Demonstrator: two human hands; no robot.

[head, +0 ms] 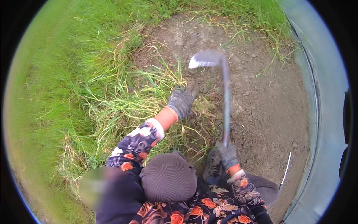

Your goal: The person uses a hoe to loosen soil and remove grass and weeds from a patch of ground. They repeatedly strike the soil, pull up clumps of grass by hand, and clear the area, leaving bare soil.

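Note:
My left hand (183,99), in a grey knit glove with an orange cuff, reaches into a clump of long grass (152,89). Blades rise just beyond its fingers, and whether they are closed around any is hidden. Gripped in my gloved right hand (228,155) is the lower end of a sickle (226,103). Its long shaft points away from me over bare soil, and the curved blade (208,58) turns left, beyond my left hand. The blade looks slightly blurred. A laced shoe (212,165) is beside my right hand.
Dense green grass (56,84) covers the left side. Bare soil (271,112) extends right to a pale plastic sheet (330,112) with a dark seam. A thin white stick (285,168) is near the sheet. Rounded brown herringbone fabric (169,177) blocks part of the near view.

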